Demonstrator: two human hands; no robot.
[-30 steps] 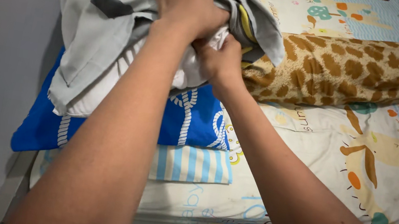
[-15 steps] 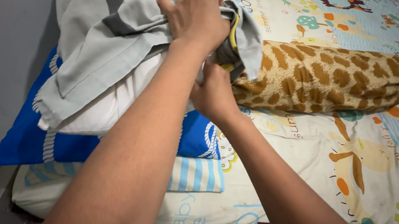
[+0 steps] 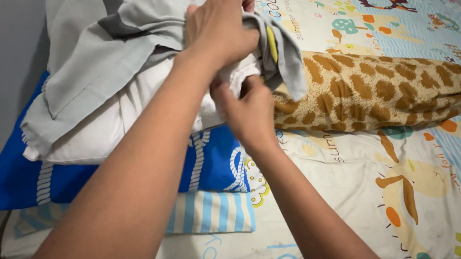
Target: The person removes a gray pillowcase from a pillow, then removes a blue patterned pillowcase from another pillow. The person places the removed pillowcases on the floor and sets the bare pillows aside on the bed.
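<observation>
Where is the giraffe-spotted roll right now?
In the head view, the giraffe-spotted roll lies across the cartoon bedsheet on the right, its near end beside the grey pillowcase that the left hand grips.

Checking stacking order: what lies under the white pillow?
A blue pillow with a rope pattern, and beneath it a striped one. How far they reach under the white pillow is hidden.

grey pillowcase | bunched, half over white pillow | atop blue pillow, bed's head
</observation>
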